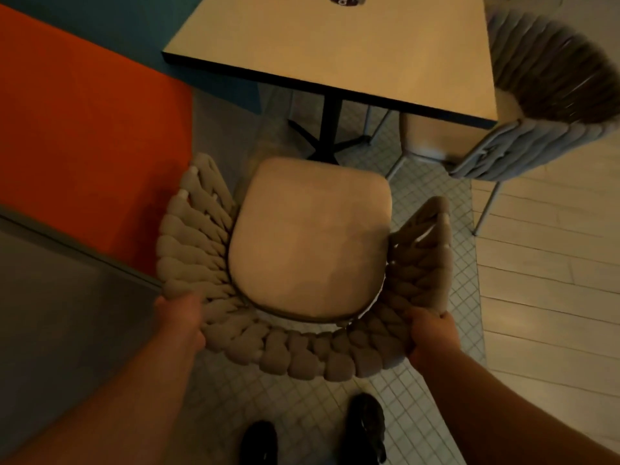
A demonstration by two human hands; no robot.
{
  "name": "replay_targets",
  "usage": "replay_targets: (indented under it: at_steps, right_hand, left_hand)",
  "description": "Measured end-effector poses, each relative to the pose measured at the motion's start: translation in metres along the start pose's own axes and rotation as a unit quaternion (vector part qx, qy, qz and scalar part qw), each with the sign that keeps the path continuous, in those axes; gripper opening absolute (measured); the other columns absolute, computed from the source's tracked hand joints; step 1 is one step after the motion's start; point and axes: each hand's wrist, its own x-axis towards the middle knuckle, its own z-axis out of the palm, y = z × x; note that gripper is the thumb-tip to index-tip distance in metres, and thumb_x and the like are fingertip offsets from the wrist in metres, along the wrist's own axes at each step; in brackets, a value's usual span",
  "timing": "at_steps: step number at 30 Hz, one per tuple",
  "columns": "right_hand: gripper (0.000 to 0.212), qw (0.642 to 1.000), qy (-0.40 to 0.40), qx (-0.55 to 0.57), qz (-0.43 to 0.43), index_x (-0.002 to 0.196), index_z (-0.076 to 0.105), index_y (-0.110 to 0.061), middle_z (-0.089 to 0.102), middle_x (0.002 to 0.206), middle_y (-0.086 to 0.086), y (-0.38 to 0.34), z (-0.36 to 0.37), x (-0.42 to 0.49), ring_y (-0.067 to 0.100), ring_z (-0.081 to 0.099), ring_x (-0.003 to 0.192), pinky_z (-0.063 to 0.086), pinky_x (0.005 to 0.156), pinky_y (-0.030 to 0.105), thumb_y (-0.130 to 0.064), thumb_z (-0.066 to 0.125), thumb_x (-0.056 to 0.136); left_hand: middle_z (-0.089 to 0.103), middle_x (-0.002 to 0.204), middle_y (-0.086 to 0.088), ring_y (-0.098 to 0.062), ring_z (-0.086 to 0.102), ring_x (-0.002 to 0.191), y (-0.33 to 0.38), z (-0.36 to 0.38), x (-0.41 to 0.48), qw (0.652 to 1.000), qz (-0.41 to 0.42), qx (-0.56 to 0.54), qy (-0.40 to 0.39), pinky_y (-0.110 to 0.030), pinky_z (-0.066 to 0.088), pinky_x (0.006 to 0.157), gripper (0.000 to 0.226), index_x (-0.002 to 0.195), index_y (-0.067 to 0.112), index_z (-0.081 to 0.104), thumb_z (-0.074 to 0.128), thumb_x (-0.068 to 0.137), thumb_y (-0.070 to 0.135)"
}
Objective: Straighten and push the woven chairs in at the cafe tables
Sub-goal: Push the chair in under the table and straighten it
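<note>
Pedestal [330, 125] of table [335, 45] stands before woven chair [312, 236], gripped by left hand [181, 317] and right hand [432, 333]; second chair [536, 95] at right.

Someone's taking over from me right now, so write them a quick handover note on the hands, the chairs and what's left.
Left hand grips the near woven chair at the backrest's left rear; right hand grips its right rear.
It faces the table, seat not yet under the top.
Second chair, on the table's right side, sits partly under.
Left to do: push it in.
</note>
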Motion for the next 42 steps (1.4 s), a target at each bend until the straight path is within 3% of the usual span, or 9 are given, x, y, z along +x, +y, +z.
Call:
replay_targets:
  at_steps: [3,18,23,25,27,30,32,37,42]
  right_hand:
    - [0.035,0.999,0.024,-0.024,-0.023,0.116,0.054,-0.017,0.062,0.096,0.01,0.0,0.002,0.006,0.034,0.067,0.082,0.057,0.059,0.038,-0.006,0.067,0.085]
    - [0.025,0.996,0.044,-0.039,-0.067,0.099,0.05,-0.022,0.059,0.088,0.007,-0.069,0.047,0.068,0.03,0.063,0.073,0.048,0.054,0.032,-0.013,0.067,0.083]
    - [0.041,0.995,0.034,-0.082,-0.048,0.12,0.047,-0.019,0.059,0.101,0.011,-0.071,0.044,0.06,0.031,0.063,0.079,0.05,0.055,0.036,-0.018,0.071,0.086]
    - [0.075,0.983,0.015,-0.165,-0.081,0.144,0.034,-0.021,0.053,0.132,0.022,-0.075,0.036,0.054,0.041,0.064,0.101,0.06,0.066,0.048,-0.03,0.079,0.085]
    - [0.119,0.929,0.008,-0.308,-0.204,0.159,0.008,-0.033,0.021,0.164,0.019,-0.072,0.019,0.046,0.048,0.036,0.143,0.049,0.102,0.065,-0.064,0.084,0.072]
    - [0.121,0.738,-0.096,-0.526,-0.411,0.157,0.021,-0.048,0.009,0.172,0.003,-0.058,0.006,0.029,0.037,-0.005,0.156,0.007,0.12,0.07,-0.106,0.046,0.055]
    - [0.12,0.612,-0.163,-0.651,-0.419,0.15,0.037,-0.053,0.027,0.167,-0.009,-0.051,0.015,0.017,0.033,-0.009,0.157,-0.016,0.115,0.073,-0.114,0.028,0.047]
    - [0.098,0.585,-0.105,-0.686,-0.42,0.086,0.069,-0.054,0.049,0.082,-0.034,-0.045,0.038,0.01,0.014,0.037,0.125,-0.02,0.107,0.075,-0.118,0.022,0.029]
    - [0.088,0.584,-0.074,-0.678,-0.441,0.069,0.058,-0.052,0.045,0.071,-0.032,-0.04,0.037,0.016,0.008,0.038,0.104,-0.007,0.11,0.074,-0.118,0.02,0.025]
  left_hand:
    - [0.06,0.135,-0.022,-0.044,0.066,0.109,-0.001,0.005,-0.001,1.0,0.007,0.014,0.006,-0.067,0.057,0.09,0.061,0.143,0.014,0.049,0.068,0.085,0.02]
    - [0.054,0.145,-0.018,-0.036,0.06,0.11,0.054,0.097,0.022,0.998,0.055,-0.032,-0.01,-0.047,0.052,0.086,0.05,0.147,0.012,0.046,0.059,0.099,0.01]
    - [0.049,0.151,-0.022,-0.042,0.055,0.126,0.059,0.087,0.006,0.992,0.117,0.055,-0.001,-0.045,0.047,0.093,0.058,0.151,0.009,0.041,0.063,0.097,0.011]
    - [0.032,0.163,-0.025,-0.046,0.037,0.145,0.056,0.074,-0.008,0.944,0.239,0.225,-0.019,-0.054,0.037,0.114,0.085,0.158,0.013,0.031,0.078,0.089,0.027]
    - [0.025,0.168,-0.019,-0.043,0.021,0.154,0.04,0.06,-0.025,0.807,0.442,0.384,-0.084,-0.058,0.017,0.123,0.106,0.161,0.023,0.03,0.08,0.077,0.063]
    - [0.048,0.159,0.003,-0.03,0.024,0.156,0.02,0.053,-0.043,0.569,0.571,0.549,-0.22,-0.054,0.007,0.126,0.113,0.15,0.038,0.049,0.044,0.061,0.106]
    - [0.061,0.142,0.016,-0.019,0.044,0.142,0.022,0.061,-0.051,0.502,0.52,0.652,-0.227,-0.045,0.024,0.117,0.119,0.137,0.045,0.06,0.029,0.046,0.115]
    - [0.063,0.074,0.014,-0.008,0.057,0.071,0.036,0.091,-0.051,0.502,0.47,0.694,-0.21,-0.029,0.035,0.057,0.105,0.079,0.033,0.069,0.032,0.029,0.117]
    - [0.053,0.062,0.013,-0.002,0.044,0.057,0.036,0.087,-0.05,0.503,0.487,0.679,-0.221,-0.029,0.024,0.048,0.099,0.066,0.029,0.058,0.033,0.028,0.117]
